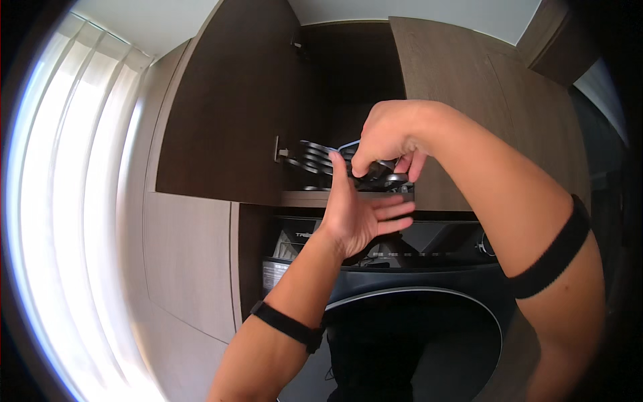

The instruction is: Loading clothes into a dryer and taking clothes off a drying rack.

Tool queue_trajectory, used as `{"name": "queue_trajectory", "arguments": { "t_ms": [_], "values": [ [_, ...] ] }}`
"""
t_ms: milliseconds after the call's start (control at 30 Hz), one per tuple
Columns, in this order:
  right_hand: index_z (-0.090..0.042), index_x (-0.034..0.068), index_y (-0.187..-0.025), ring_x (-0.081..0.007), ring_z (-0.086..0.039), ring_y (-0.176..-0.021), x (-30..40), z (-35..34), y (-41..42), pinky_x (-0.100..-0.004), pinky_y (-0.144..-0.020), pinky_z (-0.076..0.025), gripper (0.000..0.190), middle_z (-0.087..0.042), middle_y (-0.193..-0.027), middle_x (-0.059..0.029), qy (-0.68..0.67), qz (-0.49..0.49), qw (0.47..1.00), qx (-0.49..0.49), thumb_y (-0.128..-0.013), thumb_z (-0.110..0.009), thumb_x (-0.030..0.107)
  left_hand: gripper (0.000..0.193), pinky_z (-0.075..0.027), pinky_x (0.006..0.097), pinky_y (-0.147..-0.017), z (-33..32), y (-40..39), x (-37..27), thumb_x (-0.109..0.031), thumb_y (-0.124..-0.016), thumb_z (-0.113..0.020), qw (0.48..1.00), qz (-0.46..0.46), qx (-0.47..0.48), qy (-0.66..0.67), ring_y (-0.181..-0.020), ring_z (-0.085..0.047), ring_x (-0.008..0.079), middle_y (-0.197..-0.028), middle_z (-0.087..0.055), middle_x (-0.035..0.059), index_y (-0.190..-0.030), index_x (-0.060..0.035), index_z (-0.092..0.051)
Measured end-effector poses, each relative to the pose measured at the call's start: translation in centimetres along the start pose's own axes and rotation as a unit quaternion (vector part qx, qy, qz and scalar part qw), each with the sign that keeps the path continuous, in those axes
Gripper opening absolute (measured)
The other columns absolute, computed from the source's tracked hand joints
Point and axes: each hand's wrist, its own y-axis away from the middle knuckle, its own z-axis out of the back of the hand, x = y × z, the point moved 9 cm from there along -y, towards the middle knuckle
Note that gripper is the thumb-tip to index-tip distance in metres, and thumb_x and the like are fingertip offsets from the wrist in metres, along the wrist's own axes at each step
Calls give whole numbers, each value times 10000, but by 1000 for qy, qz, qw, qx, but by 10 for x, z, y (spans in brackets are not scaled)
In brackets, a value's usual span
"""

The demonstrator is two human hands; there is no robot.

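Inside the lower part of an open wall cabinet lies a stack of dark curved pieces that look like clothes hangers (315, 160). A thin light-blue piece (346, 145) shows among them. My right hand (394, 135) reaches in from above with its wrist bent, fingers curled around some of the dark pieces; its grip is partly hidden. Just below and to the left, my left hand (356, 211) is open with the palm turned to the right. Its thumb points up in front of the stack, and its fingers spread, slightly blurred, before the cabinet's front edge.
The dark cabinet door (226, 110) stands swung out to the left on its hinges. A closed wooden door (452, 100) is on the right. Below the cabinet stands a black front-loading washer or dryer (452, 281). A sheer white curtain (75, 201) hangs at far left.
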Motion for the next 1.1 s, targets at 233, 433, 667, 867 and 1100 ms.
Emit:
{"name": "queue_trajectory", "arguments": {
  "t_ms": [233,433,667,867,1100],
  "values": [
    [-663,-69,-865,-272,-668,-682,-21,-1,35,-346,-634,-582,371,-676,-849,-205,22,47,995,-85,-651,-705,231,747,-582,484,-873,-37,-27,-7,-633,-955,-408,990,-73,116,-33,-1072,-632,359,-1267,-515,240,-1334,9,-440],
    [-599,-60,-1202,-357,-661,-1027,-64,-17,39,-372,-879,-526,622,-670,-1095,-255,-110,89,961,-237,-679,-710,258,1190,-546,515,-874,-20,-40,-3,-369,-876,-719,994,-103,-34,17,-1102,-618,306,-1328,-489,227,-1468,-164,292],
    [-453,-93,-1366,-370,-602,-1169,-91,-40,35,-411,-983,-488,755,-602,-1226,-303,-212,83,940,-254,-739,-702,246,1386,-366,588,-1043,-21,-14,-8,-422,-795,-806,971,-98,-165,-141,-1284,-453,401,-1499,-290,282,-1401,-276,433],
    [-427,-84,-1381,-371,-605,-1141,-98,-81,15,-402,-965,-477,742,-603,-1199,-296,-412,151,856,-273,-753,-700,203,1424,-543,391,-815,-1,-8,-33,-458,-774,-812,901,-183,-223,-325,-1029,-631,323,-1225,-527,357,-1407,-99,412],
    [-374,-43,-1398,-393,-588,-1141,-87,-101,36,-432,-975,-464,750,-584,-1210,-280,-393,143,872,-256,-749,-684,172,1497,-480,424,-971,6,-5,-20,-351,-715,-872,914,-81,-232,-324,-1204,-534,395,-1396,-382,370,-1376,-71,442]
  ]
}}
